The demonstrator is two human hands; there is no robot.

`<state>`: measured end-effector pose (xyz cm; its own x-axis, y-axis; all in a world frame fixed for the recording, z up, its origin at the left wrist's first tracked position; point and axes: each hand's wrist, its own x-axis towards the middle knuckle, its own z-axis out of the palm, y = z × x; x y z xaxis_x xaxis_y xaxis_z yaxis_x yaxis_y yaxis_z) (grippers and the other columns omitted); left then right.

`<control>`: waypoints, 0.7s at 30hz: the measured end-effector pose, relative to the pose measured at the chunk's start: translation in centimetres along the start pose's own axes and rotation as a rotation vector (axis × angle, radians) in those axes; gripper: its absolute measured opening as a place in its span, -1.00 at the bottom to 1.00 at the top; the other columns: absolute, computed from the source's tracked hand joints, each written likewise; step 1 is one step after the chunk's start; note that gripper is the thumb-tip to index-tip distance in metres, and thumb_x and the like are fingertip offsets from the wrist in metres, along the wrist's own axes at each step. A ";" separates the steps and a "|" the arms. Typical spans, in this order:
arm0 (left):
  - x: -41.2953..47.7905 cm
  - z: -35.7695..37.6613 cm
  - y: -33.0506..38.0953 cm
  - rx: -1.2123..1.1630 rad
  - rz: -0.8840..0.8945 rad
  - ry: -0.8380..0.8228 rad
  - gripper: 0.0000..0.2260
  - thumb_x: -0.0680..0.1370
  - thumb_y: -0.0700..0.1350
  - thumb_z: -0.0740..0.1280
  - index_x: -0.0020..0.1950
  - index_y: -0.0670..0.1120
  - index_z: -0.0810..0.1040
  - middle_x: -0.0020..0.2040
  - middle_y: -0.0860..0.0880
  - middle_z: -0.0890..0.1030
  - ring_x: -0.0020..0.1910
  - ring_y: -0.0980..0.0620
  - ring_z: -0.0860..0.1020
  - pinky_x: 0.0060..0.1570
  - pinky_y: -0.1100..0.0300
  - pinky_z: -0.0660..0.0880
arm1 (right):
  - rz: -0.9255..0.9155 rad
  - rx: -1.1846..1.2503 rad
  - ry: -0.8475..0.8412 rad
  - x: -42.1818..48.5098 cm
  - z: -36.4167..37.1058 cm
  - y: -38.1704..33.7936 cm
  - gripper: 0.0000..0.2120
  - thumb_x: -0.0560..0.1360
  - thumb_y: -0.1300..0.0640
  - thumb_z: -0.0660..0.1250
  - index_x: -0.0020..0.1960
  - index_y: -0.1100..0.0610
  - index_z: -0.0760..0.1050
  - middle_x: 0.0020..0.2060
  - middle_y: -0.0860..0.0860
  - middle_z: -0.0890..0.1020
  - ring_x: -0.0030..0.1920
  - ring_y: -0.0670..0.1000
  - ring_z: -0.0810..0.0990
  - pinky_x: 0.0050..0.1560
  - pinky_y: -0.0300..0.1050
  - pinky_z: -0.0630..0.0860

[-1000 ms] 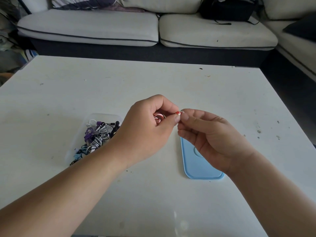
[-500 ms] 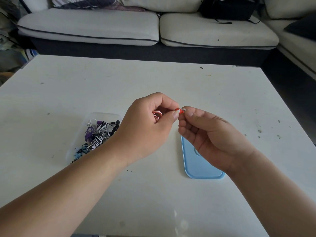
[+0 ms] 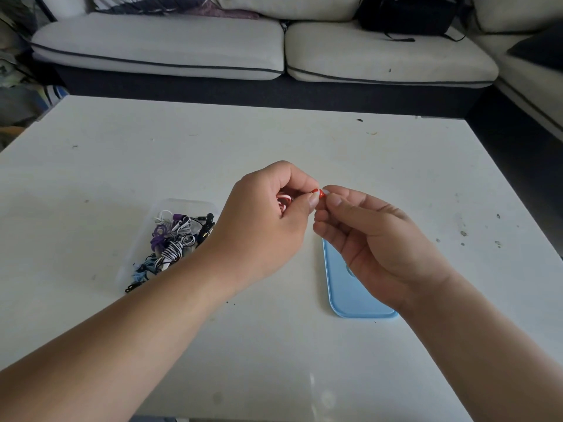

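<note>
Home living room, pale cushioned sofa (image 3: 158,47) with dark piping wrapping round a low white coffee table (image 3: 274,141), striped cushion (image 3: 146,1) and black bag (image 3: 405,16) on the seats

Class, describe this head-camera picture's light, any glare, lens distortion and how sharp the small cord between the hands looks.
Head view: soft, dim light, with hardly any shadow under the left hand and right hand; a pale glare patch on the white table near its front edge; the wide lens stretches both forearms toward the lower corners; the small red-and-white cord they pinch is sharp.
</note>
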<state>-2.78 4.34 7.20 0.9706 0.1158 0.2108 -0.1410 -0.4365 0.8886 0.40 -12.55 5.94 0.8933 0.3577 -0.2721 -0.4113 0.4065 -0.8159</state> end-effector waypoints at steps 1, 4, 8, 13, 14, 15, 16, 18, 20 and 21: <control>0.0 0.0 0.1 0.002 0.006 0.012 -0.93 0.59 -0.19 0.45 0.00 -0.02 0.67 -0.18 0.18 0.68 -0.20 0.20 0.63 -0.20 0.45 0.48 | -0.013 0.003 0.004 0.0 0.1 0.2 -0.87 0.57 0.32 0.33 0.04 0.31 0.65 -0.19 0.13 0.67 -0.16 0.01 0.67 -0.06 -0.18 0.64; -0.1 0.2 0.2 -0.002 0.009 0.039 -0.91 0.60 -0.20 0.44 -0.01 0.00 0.65 -0.19 0.20 0.67 -0.20 0.24 0.63 -0.21 0.47 0.46 | -0.058 0.004 0.033 0.0 0.5 0.8 -0.79 0.58 0.30 0.33 0.15 0.40 0.60 -0.09 0.22 0.66 -0.06 0.08 0.67 0.02 -0.12 0.66; -0.3 0.5 0.1 -0.011 0.010 0.070 -0.91 0.60 -0.21 0.43 -0.01 -0.01 0.65 -0.17 0.19 0.68 -0.18 0.24 0.63 -0.20 0.47 0.46 | -0.110 0.009 0.070 -0.2 1.1 1.7 -0.73 0.58 0.30 0.34 0.21 0.44 0.58 0.14 0.41 0.63 0.22 0.34 0.64 0.32 0.18 0.56; -0.5 1.0 0.1 -0.009 0.044 0.124 -0.93 0.60 -0.23 0.43 -0.01 -0.06 0.66 -0.16 0.19 0.68 -0.16 0.26 0.63 -0.19 0.47 0.45 | -0.151 0.027 0.063 -0.5 1.7 2.0 -0.75 0.61 0.35 0.29 0.22 0.47 0.55 0.14 0.42 0.64 0.22 0.38 0.63 0.26 0.11 0.61; -0.5 1.1 0.0 -0.007 0.047 0.134 -0.93 0.60 -0.23 0.43 -0.02 -0.06 0.66 -0.16 0.19 0.68 -0.16 0.26 0.63 -0.19 0.47 0.45 | -0.163 0.022 0.053 -0.6 1.7 2.0 -0.76 0.62 0.36 0.28 0.21 0.47 0.56 0.13 0.41 0.65 0.20 0.37 0.65 0.24 0.09 0.62; -0.5 1.2 0.0 -0.007 0.046 0.141 -0.93 0.59 -0.23 0.43 -0.02 -0.07 0.66 -0.16 0.19 0.68 -0.16 0.26 0.63 -0.19 0.47 0.45 | -0.171 0.016 0.046 -0.7 1.8 2.0 -0.77 0.62 0.36 0.27 0.20 0.46 0.57 0.11 0.39 0.66 0.18 0.35 0.66 0.21 0.06 0.63; -0.5 1.2 -0.1 -0.008 0.043 0.146 -0.93 0.59 -0.23 0.43 -0.01 -0.07 0.66 -0.15 0.18 0.68 -0.16 0.26 0.63 -0.19 0.47 0.45 | -0.176 0.009 0.045 -0.8 1.9 2.0 -0.78 0.62 0.37 0.26 0.19 0.44 0.59 0.10 0.37 0.68 0.16 0.32 0.68 0.19 0.03 0.63; -0.5 1.2 -0.1 -0.010 0.036 0.143 -0.93 0.59 -0.23 0.43 -0.02 -0.07 0.66 -0.15 0.18 0.68 -0.16 0.24 0.64 -0.18 0.46 0.46 | -0.180 -0.020 0.064 -1.0 1.9 2.0 -0.79 0.62 0.37 0.27 0.17 0.39 0.62 0.08 0.34 0.70 0.14 0.30 0.69 0.19 0.04 0.63; -0.4 1.0 -0.2 -0.019 0.021 0.128 -0.92 0.59 -0.23 0.43 -0.03 -0.06 0.66 -0.16 0.17 0.69 -0.17 0.24 0.64 -0.18 0.43 0.49 | -0.187 -0.091 0.102 -1.0 1.8 1.7 -0.81 0.61 0.36 0.31 0.14 0.34 0.66 0.04 0.29 0.72 0.12 0.30 0.70 0.20 0.09 0.63; -0.3 0.9 -0.1 -0.043 0.001 0.118 -0.92 0.59 -0.22 0.44 -0.03 -0.05 0.67 -0.17 0.15 0.70 -0.20 0.22 0.64 -0.17 0.37 0.54 | -0.187 -0.118 0.122 -0.9 1.8 1.4 -0.83 0.59 0.36 0.34 0.10 0.33 0.68 0.00 0.26 0.73 0.05 0.27 0.71 0.16 0.08 0.64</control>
<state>-2.92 3.56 6.63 0.9412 0.2207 0.2559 -0.1526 -0.3983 0.9045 -1.28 -10.83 5.95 0.9700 0.1784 -0.1649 -0.2195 0.3523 -0.9098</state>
